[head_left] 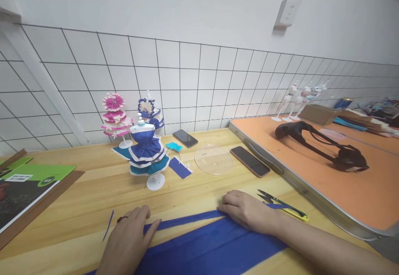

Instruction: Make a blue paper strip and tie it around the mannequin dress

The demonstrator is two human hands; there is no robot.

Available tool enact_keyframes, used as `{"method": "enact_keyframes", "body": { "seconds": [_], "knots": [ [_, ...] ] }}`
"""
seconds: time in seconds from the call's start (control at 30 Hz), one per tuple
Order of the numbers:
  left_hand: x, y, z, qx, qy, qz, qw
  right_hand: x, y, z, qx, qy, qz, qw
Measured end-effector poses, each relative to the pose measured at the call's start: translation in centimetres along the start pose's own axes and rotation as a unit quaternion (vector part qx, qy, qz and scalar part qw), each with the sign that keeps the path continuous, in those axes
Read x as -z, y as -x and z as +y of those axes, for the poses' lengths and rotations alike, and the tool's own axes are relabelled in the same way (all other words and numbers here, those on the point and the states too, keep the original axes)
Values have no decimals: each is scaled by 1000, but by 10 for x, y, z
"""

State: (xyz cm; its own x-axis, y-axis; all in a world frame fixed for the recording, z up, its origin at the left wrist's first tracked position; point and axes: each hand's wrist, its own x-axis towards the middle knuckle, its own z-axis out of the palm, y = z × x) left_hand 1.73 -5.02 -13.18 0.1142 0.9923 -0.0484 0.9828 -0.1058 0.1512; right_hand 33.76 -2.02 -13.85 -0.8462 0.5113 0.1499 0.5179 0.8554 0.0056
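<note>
A narrow blue fabric strip (187, 220) runs across the wooden table between my two hands. My left hand (126, 237) rests at its left end, thumb spread away from the fingers, the strip passing into the gap between them. Curled fingers of my right hand (245, 209) press onto the strip's other part, their tips partly hidden; its tail shows beyond the wrist. Just below lies a wide piece of blue fabric (212, 250), partly under my right hand and forearm. Yellow-handled thread snips (293, 213) lie to the right of my right hand, beside the strip's tail.
Miniature mannequins in ruffled dresses, a blue one (148, 152) and a pink one (116, 119), stand behind. Nearby are a clear round plate (213, 160), two phones (250, 161) (185, 138) and a blue scrap (180, 168). An orange metal-edged board (358, 196) borders the right; a book (34, 192) lies left.
</note>
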Motion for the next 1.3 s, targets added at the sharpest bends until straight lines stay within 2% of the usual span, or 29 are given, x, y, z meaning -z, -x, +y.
{"method": "enact_keyframes", "body": {
  "seconds": [0.2,0.37,0.9,1.3],
  "knots": [
    [1,1,0,3,7,6,1000,3,1,-1,-75,-58,0,995],
    [-1,1,-1,0,14,3,1000,1,3,1,-94,-58,-1,994],
    [-9,0,-8,8,34,5,999,-1,14,8,-89,-54,10,995],
    [-14,-4,-13,1,43,21,999,-1,17,12,-82,-107,26,991]
  ]
}}
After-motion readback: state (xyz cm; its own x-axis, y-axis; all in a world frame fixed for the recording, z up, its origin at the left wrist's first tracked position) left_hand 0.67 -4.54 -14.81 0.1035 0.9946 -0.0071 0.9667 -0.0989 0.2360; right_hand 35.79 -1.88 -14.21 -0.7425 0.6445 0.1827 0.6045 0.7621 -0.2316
